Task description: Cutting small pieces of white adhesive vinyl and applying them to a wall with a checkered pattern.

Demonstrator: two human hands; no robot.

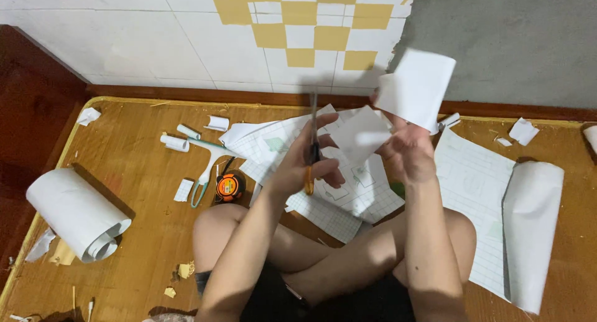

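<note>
A wooden bed platform (143, 235) with a yellow rim sits against a white tiled wall (124, 36) with yellow squares; further right the wall is bare grey. The person sits cross-legged on the platform, knees toward its near edge. The left hand (303, 163) is curled around the orange handles of a pair of scissors (311, 149), blades pointing up and blurred, so I cannot tell how far they gape. The right hand (407, 151) pinches a white paper sheet (415, 89), lifted above the middle of the platform, its edge near the blades. Beneath the hands lie gridded backing sheets (348, 201). An orange tape measure (229, 186) and a white squeegee (208, 163) lie just left of the left knee. A big white roll (78, 213) rests by the left edge; small curled offcuts (175, 142) lie toward the far left corner. A partly unrolled sheet (528, 229) covers the right side.
</note>
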